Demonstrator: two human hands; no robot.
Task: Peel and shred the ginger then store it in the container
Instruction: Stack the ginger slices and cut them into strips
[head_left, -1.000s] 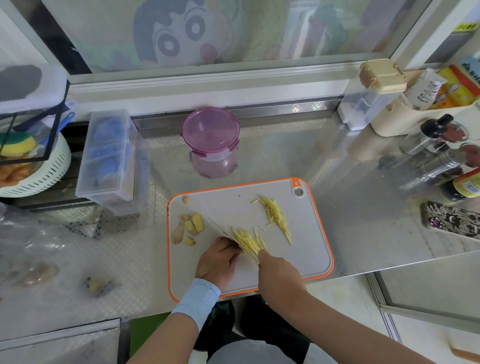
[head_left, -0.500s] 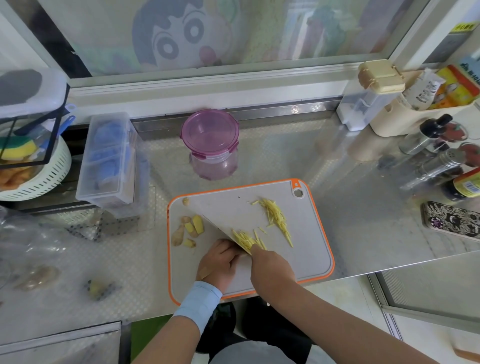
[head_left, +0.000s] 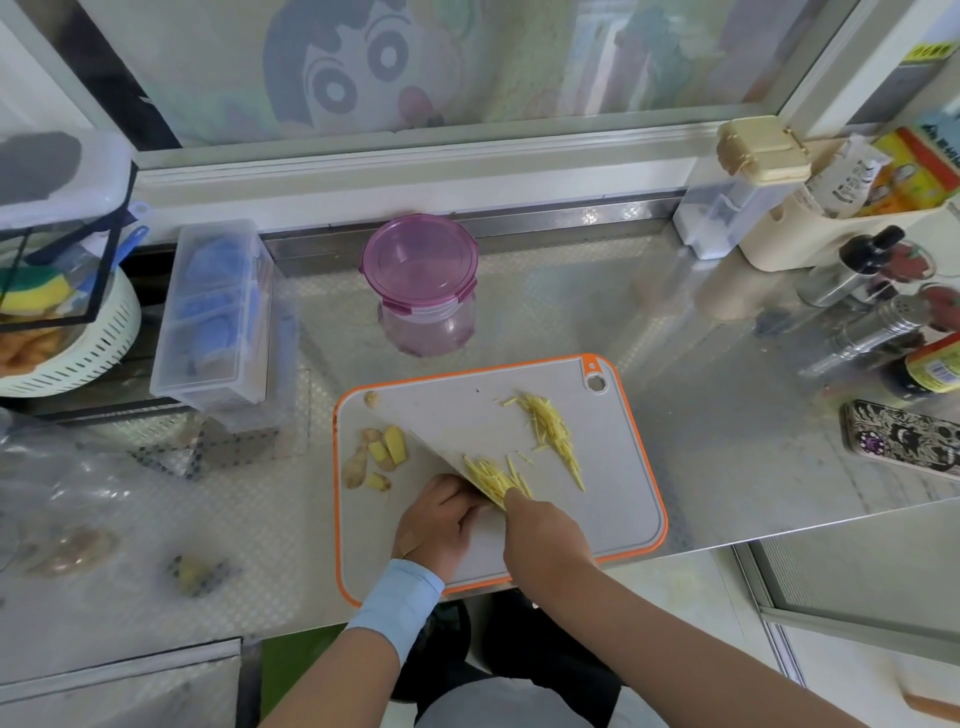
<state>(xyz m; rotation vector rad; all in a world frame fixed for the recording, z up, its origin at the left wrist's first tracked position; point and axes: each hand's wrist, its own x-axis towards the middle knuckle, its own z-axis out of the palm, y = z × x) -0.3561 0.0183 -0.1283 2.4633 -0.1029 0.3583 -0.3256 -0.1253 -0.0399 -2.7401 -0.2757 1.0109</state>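
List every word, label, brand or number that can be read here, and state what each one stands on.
No text reads clearly enough to quote.
On the yellow sign by the window frame: dark characters, too blurred.
On the white pouch: small print, too small to read.
On the yellow-red packet: print, blurred.
On the bottle label: a barcode and print, too small to read.

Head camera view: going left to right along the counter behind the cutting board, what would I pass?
White slotted plastic basket → clear rectangular plastic box with blue contents → round clear container with purple lid → clear dispenser with cream lid.
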